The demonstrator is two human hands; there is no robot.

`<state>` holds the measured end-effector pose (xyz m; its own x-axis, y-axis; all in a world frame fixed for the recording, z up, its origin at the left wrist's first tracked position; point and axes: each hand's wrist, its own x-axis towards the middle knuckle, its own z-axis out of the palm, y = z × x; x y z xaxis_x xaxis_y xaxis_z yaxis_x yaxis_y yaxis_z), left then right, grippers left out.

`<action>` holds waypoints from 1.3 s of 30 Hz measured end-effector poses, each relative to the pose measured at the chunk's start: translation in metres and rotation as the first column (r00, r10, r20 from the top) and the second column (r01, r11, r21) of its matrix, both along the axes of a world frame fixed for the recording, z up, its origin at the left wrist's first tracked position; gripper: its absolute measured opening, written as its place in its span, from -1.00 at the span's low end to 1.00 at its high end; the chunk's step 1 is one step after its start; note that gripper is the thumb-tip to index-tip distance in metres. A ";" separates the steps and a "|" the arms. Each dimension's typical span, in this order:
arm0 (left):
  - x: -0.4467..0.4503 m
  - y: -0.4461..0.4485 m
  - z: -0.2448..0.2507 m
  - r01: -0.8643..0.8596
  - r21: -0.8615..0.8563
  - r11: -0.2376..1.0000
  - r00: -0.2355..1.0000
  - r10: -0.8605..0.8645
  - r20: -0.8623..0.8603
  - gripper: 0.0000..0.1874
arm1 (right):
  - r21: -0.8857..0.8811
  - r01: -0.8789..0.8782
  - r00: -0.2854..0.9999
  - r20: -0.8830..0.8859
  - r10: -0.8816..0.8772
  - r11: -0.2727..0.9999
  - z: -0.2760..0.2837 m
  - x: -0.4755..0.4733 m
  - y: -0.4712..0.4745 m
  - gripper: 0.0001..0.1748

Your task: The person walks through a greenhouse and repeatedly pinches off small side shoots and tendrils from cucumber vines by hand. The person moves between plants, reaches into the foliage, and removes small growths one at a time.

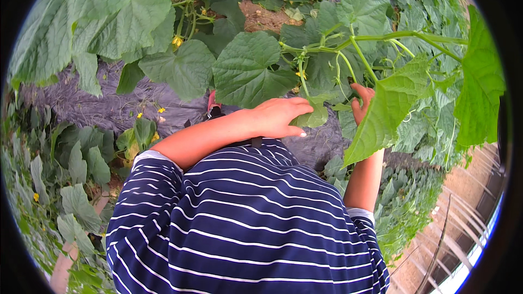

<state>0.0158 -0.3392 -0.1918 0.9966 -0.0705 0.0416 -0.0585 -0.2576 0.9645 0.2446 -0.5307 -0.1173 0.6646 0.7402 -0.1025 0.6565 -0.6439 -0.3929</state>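
Note:
My left hand (pixel 284 115) reaches across my body, fingertips at a small cucumber leaf (pixel 316 115) and thumb held apart below. A thin green stalk (pixel 303 76) with a yellow flower (pixel 301 74) hangs just above those fingers. My right hand (pixel 363 100) is raised among the foliage, its index finger and thumb apart near thin green stalks. A large leaf (pixel 388 106) in front hides part of that hand and forearm. Above both hands, a thick cucumber vine (pixel 367 38) runs sideways with tendrils and leaf stalks. A broad leaf (pixel 255 71) spreads above my left wrist.
Dark plastic mulch film (pixel 122 94) covers the ground between plant rows. Big leaves (pixel 114 20) crowd the upper left, beside an upright stem (pixel 190 8). More plants (pixel 81 167) grow at left. Bare soil (pixel 461 188) and pale bars (pixel 470 212) show at lower right.

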 end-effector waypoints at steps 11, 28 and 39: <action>0.035 0.053 0.001 0.168 -0.085 0.982 0.985 -0.171 -0.029 -0.58 | -0.210 -0.100 0.908 0.381 0.175 0.973 -0.035 0.011 -0.024 -0.49; 0.174 0.111 -0.089 0.058 0.358 0.932 0.980 0.016 -0.199 -0.73 | -0.235 -0.086 0.901 0.396 0.176 0.968 -0.062 0.010 -0.051 -0.27; 0.188 0.108 -0.072 0.208 0.522 0.827 0.961 -0.072 -0.268 -0.81 | -0.217 -0.059 0.925 0.354 0.135 0.974 -0.073 0.018 -0.053 -0.25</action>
<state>0.2036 -0.2309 -0.2642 0.9505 -0.1535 -0.2702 0.0678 -0.7460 0.6625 0.2627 -0.5834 -0.1901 0.6098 0.7923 -0.0187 0.7925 -0.6096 0.0150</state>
